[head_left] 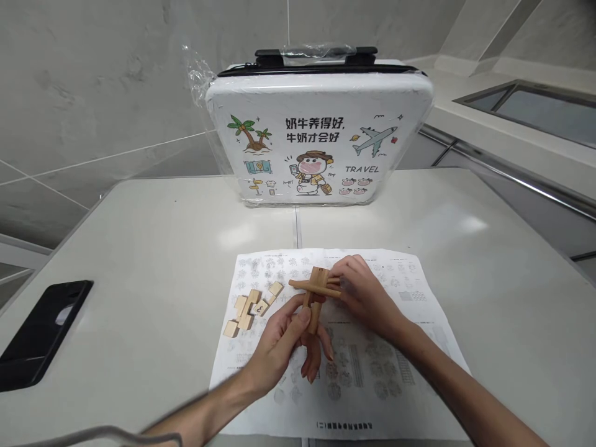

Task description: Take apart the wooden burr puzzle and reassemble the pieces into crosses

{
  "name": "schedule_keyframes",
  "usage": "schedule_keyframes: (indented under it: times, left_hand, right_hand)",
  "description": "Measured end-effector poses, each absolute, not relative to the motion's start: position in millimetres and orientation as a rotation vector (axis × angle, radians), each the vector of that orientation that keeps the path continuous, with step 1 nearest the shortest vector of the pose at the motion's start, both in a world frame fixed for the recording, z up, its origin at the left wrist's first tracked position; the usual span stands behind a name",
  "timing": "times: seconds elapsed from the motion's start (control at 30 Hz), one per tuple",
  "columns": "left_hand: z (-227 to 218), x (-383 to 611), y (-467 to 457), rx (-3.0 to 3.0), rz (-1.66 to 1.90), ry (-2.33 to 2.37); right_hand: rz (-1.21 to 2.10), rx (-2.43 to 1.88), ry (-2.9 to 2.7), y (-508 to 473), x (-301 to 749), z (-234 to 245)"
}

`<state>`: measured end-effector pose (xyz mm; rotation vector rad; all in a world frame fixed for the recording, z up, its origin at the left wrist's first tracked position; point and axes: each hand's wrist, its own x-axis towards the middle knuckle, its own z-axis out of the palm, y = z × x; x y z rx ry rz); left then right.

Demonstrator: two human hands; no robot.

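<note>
Over the printed sheet, several wooden puzzle pieces (318, 280) are crossed together, long bars running both upright and sideways. My left hand (282, 338) pinches the lower part of this bundle between thumb and fingers, with some of its other fingers hanging loose below. From the right, my right hand (363, 292) closes around the right ends of the sideways bars. How the bars fit into each other is partly hidden by my fingers. Left of the bundle lies a small group of loose wooden pieces (246, 318), one of them with a dark mark on it.
A large paper sheet (382, 406) with printed diagrams lies under my hands. On the left is a black phone-shaped object (44, 335). A white cartoon-printed case (321, 139), wrapped in clear plastic, stands at the back of the pale table (153, 267). A grey cable (107, 433) crosses the lower left.
</note>
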<state>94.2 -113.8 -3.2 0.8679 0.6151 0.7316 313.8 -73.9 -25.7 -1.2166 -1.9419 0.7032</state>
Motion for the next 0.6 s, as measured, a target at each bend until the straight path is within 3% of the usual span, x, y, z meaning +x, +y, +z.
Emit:
schedule_keyframes:
  times: [0.3, 0.6]
  left_hand:
    - [-7.7, 94.9, -112.3, 0.844, 0.746, 0.595]
    - [0.2, 99.1, -108.1, 0.781, 0.79, 0.675]
  right_hand:
    - [1.414, -1.146, -0.93, -72.3, 318.5, -10.8]
    - [1.719, -1.011, -0.871, -67.7, 332.5, -9.7]
